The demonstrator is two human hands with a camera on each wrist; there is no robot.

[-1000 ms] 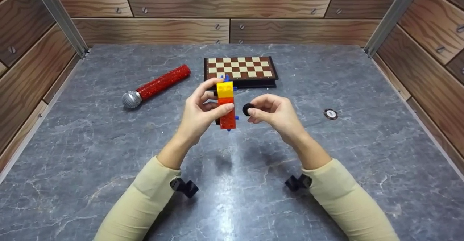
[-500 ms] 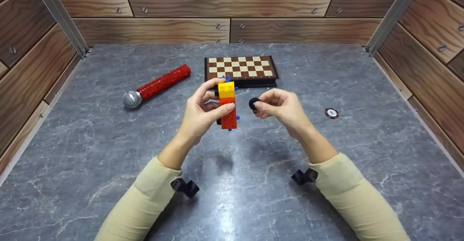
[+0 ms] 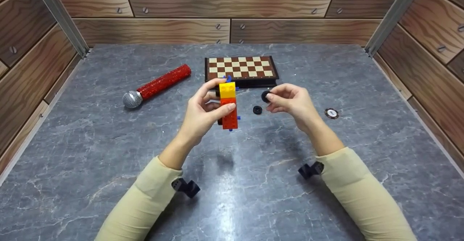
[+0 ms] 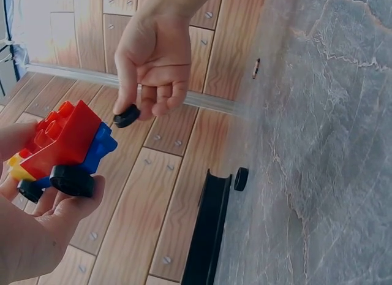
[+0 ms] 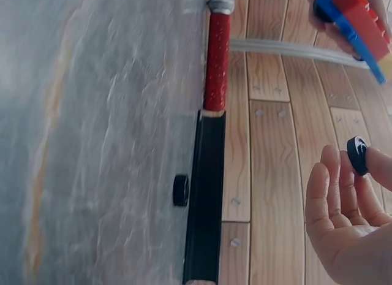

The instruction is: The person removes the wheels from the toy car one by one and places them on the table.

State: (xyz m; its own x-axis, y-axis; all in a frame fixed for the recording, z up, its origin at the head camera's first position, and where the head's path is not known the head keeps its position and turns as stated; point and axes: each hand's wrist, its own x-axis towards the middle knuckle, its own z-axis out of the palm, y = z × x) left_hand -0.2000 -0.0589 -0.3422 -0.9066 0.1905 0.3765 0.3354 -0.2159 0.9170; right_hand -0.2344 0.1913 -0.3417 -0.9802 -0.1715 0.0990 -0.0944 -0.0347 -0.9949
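My left hand (image 3: 219, 98) grips a toy brick car (image 3: 228, 105) upright above the table: yellow, orange and red bricks on a blue base, with a black wheel (image 4: 72, 179) fitted. A little to its right, my right hand (image 3: 271, 96) pinches a small black wheel (image 3: 265, 96) between thumb and fingertips, apart from the car. The left wrist view shows that pinched wheel (image 4: 127, 116) just beside the car (image 4: 61, 141). In the right wrist view it (image 5: 358, 154) sits at the fingertips. Another loose black wheel (image 3: 257, 109) lies on the table between the hands.
A folded chessboard (image 3: 241, 69) lies just behind the hands. To the left rests a red glitter microphone (image 3: 156, 85). A poker chip (image 3: 331, 113) lies to the right. Wooden walls (image 3: 224, 5) enclose the grey marble table (image 3: 232, 197).
My right hand has moved right and away from the brick car with the black wheel pinched. A second black wheel on the table has come into view. The left hand barely moved.
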